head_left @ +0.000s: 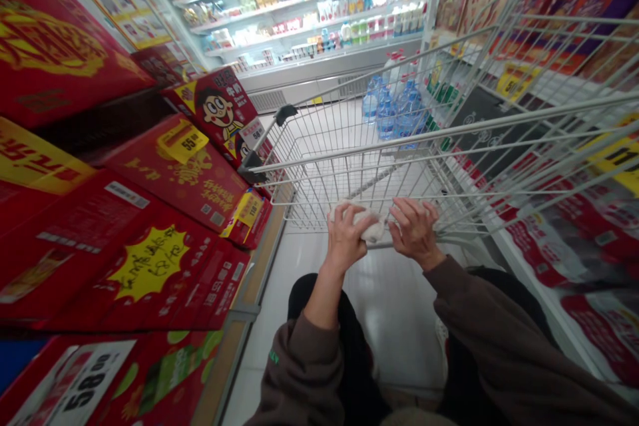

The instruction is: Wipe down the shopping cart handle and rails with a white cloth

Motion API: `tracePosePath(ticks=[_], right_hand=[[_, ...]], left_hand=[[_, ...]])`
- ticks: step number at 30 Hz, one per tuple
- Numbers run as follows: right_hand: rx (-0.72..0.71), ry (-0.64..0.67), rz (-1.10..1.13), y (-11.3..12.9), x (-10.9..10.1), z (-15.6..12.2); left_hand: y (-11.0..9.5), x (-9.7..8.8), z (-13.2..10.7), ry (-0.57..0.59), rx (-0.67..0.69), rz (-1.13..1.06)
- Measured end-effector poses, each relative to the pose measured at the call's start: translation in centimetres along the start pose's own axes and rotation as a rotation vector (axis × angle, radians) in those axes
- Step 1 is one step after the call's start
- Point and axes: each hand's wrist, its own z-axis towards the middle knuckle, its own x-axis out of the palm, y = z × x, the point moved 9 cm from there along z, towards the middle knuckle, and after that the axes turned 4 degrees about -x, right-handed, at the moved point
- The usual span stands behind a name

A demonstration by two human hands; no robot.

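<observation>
In the head view, a grey wire shopping cart (449, 136) stands across the aisle, its wire side towards me. My left hand (348, 229) is closed around a crumpled whitish cloth (374, 229), pressed against the cart's lower wires. Close by on the right, my right hand (415, 227) has its fingers curled over the lower wires, near the cloth's end. Whether its fingertips also touch the cloth is hidden. Through the mesh, the cart's basket shows no goods inside.
Red gift boxes (174, 266) with yellow price tags are stacked at left. Packs of large blue water bottles (394, 106) stand on the floor beyond the cart. A lit refrigerated shelf (309, 73) spans the back. Red-and-white packages (564, 239) line the right shelf.
</observation>
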Motion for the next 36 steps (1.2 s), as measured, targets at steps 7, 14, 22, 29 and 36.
tracePosePath(ticks=[7, 14, 22, 29, 36], right_hand=[[0.090, 0.204, 0.012, 0.6, 3.4, 0.7], [0.089, 0.246, -0.103, 0.5, 4.3, 0.7], [0.120, 0.078, -0.132, -0.1, 2.8, 1.0], [0.045, 0.110, -0.039, 1.1, 3.3, 0.5], [0.056, 0.218, -0.016, 1.6, 5.0, 0.8]], left_hand=[[2.5, -4.3, -1.5, -0.619, -0.106, 0.034], [3.4, -3.7, -1.5, -0.841, -0.263, 0.153], [4.8, -1.4, -0.1, -0.188, -0.200, 0.117], [6.9, -3.4, -2.6, -0.356, -0.208, 0.061], [8.7, -2.8, -2.5, -0.447, -0.368, 0.137]])
